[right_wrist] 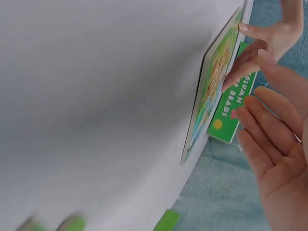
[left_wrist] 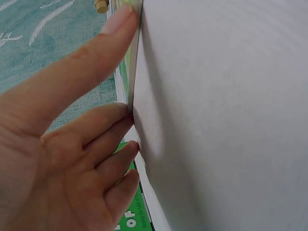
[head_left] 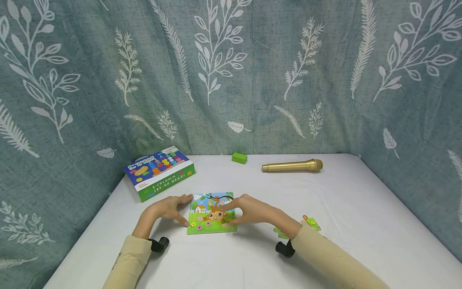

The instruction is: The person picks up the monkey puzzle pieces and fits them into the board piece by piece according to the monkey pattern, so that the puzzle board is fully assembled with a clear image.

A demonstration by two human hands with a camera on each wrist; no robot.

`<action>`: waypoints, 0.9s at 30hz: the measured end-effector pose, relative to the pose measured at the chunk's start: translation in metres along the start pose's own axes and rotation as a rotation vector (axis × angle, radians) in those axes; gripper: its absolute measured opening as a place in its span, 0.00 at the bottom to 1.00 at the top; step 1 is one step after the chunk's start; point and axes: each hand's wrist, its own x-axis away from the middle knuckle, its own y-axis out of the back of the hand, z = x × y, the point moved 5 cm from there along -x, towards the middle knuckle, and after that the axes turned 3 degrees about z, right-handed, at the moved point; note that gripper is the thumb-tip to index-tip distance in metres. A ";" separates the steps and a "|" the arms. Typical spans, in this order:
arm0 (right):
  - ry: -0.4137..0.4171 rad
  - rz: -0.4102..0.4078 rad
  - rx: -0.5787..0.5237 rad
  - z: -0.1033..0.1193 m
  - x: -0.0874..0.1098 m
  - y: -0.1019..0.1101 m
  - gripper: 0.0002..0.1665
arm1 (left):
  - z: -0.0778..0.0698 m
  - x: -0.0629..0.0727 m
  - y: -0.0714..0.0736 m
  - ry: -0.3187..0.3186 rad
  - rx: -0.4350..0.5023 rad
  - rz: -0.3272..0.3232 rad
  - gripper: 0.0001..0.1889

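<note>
A jigsaw puzzle (head_left: 213, 228) with a cartoon monkey picture lies flat on the white table between my two hands. My left hand (head_left: 167, 208) is at its left side, the thumb at the lower left corner and the fingers by the upper left. In the left wrist view the thumb (left_wrist: 84, 67) lies along the board's edge, fingers fairly straight. Above the puzzle's right part, my right hand (head_left: 250, 209) stands with thumb and fingers spread apart. The right wrist view shows nothing within those fingers (right_wrist: 269, 127).
Loose puzzle pieces (head_left: 313, 223) lie to the right, partly hidden behind my right forearm. A bead-set box (head_left: 160, 172) stands at the back left. Toward the far edge are a green block (head_left: 239, 157) and a gold toy microphone (head_left: 292, 165). A patterned curtain hangs behind.
</note>
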 end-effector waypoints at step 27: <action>-0.133 -0.040 0.004 -0.029 0.124 0.023 0.28 | -0.001 0.001 -0.001 0.002 -0.006 0.002 0.53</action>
